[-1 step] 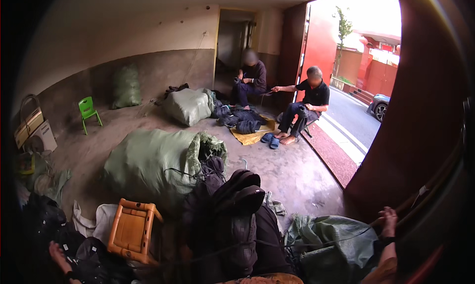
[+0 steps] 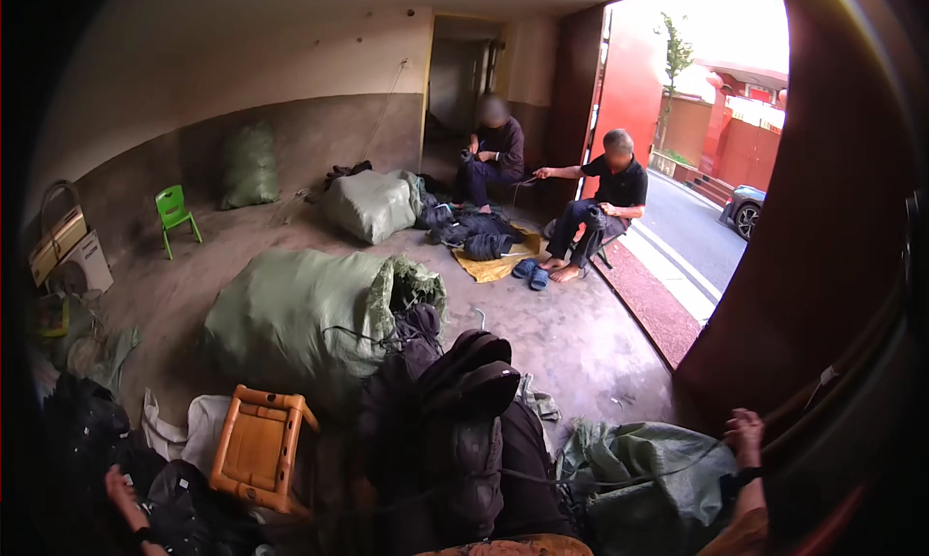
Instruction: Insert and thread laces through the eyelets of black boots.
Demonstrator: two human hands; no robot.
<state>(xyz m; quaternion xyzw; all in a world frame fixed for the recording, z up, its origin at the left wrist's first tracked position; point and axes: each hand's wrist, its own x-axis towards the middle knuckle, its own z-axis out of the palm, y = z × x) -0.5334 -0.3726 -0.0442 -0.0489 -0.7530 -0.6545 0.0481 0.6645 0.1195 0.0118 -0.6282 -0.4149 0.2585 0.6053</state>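
A black backpack (image 2: 464, 459) stands upright against my dark-trousered legs at the front, its rounded top toward the far side. My right hand (image 2: 745, 438) is stretched out to the right with its fingers closed. A thin dark strap (image 2: 619, 479) runs from the backpack toward it across a green woven sack (image 2: 639, 459), and it seems to hold the end. Out at the far left, my left hand (image 2: 122, 493) is raised beside a heap of black bags (image 2: 189, 498). Its fingers look drawn together, and what they hold cannot be made out.
Left of the backpack stands an orange-brown stool (image 2: 259, 445). Beyond it lies a bulging green sack (image 2: 290, 314). Two people (image 2: 498, 159) sit near the doorway with dark items on a yellow cloth (image 2: 498, 266). A green chair (image 2: 174, 217) stands by the wall.
Both my hands have come slightly inward, the left one to the right and the right one to the left. The backpack and stool have stayed in place.
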